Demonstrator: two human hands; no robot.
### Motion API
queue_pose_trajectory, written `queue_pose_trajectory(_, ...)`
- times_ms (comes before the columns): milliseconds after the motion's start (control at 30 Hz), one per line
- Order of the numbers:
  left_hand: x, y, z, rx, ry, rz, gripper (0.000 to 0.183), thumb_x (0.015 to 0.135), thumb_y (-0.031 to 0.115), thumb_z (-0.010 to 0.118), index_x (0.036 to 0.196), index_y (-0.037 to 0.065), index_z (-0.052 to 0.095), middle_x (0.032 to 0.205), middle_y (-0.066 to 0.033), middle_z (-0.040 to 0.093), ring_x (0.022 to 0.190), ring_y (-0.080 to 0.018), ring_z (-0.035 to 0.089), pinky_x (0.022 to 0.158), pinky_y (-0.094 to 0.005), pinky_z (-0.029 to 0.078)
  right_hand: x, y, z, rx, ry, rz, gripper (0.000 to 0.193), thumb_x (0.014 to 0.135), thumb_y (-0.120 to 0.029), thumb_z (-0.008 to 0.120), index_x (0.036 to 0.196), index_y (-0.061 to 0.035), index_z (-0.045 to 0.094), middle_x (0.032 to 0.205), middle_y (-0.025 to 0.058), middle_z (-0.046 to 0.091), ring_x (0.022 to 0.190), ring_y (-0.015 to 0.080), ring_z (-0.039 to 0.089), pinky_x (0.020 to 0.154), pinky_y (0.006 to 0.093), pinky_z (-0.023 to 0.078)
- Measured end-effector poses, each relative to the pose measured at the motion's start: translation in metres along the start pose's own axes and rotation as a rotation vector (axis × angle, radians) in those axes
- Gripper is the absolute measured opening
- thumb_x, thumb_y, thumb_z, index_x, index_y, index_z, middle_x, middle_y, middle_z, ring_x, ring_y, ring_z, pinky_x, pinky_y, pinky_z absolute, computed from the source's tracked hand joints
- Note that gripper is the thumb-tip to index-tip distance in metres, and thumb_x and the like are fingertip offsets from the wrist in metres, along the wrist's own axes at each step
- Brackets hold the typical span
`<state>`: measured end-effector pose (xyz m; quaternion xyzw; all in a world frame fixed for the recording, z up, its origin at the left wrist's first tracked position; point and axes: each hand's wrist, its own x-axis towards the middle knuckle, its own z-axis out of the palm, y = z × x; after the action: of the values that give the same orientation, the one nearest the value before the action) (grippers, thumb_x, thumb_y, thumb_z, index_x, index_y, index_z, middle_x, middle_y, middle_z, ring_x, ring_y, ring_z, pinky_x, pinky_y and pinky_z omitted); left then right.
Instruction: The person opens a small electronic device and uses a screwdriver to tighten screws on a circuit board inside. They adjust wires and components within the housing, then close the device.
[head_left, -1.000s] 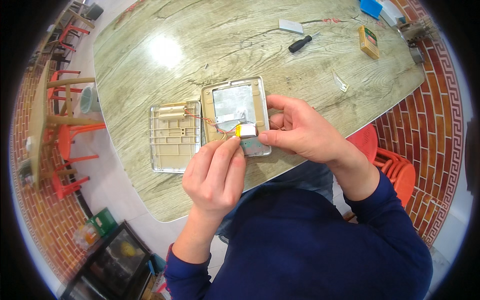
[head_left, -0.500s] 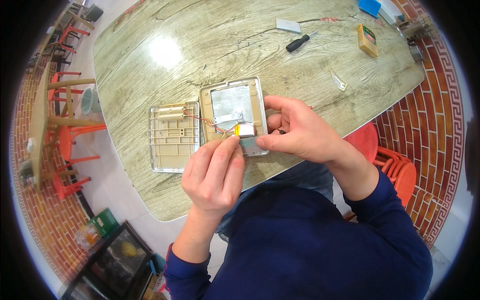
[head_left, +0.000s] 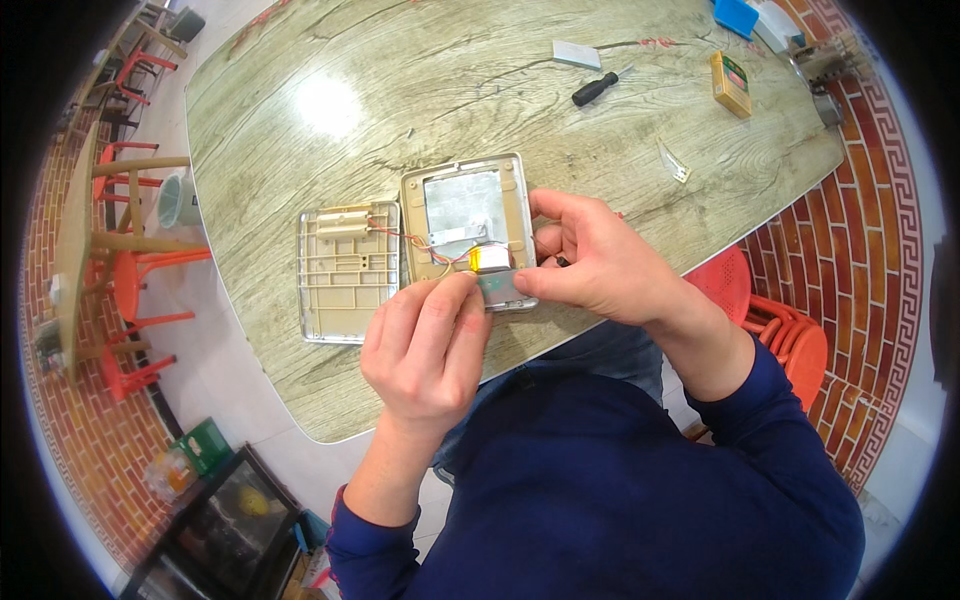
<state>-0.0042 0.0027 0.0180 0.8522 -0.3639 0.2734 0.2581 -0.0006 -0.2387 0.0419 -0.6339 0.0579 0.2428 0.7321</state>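
The right thumb (head_left: 543,285) has slid slightly nearer the person.

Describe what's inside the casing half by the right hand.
The casing half shows a grey plate, white block, coloured wires and part of a greenish board. The left hand covers its near left corner; whatever lies under the block is hidden.

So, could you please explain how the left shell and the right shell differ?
The left shell has a ribbed inside; the right shell has a flat grey plate in it.
The right shell's far edge reaches farther from the person than the left shell's.
The right hand touches the right shell, but not the left shell.
Both have beige insides and silvery edges, and wires run between them.
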Motion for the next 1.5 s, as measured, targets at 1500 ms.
queue_pose_trajectory(1500, -0.012, -0.041, -0.036, -0.291, -0.167, -0.373, 0.034, 0.076, 0.005, 0.103, 0.105, 0.006, 0.087, 0.12, -0.0051, 0.088, 0.139, -0.0385, 0.071, 0.122, -0.0533, 0.054, -0.004, -0.018, 0.006, -0.041, 0.048, 0.114, 0.065, 0.099, -0.004, 0.082, 0.16, 0.0027, 0.059, 0.125, 0.0154, 0.087, 0.093, 0.0068, 0.073, 0.076, 0.0248, 0.054)
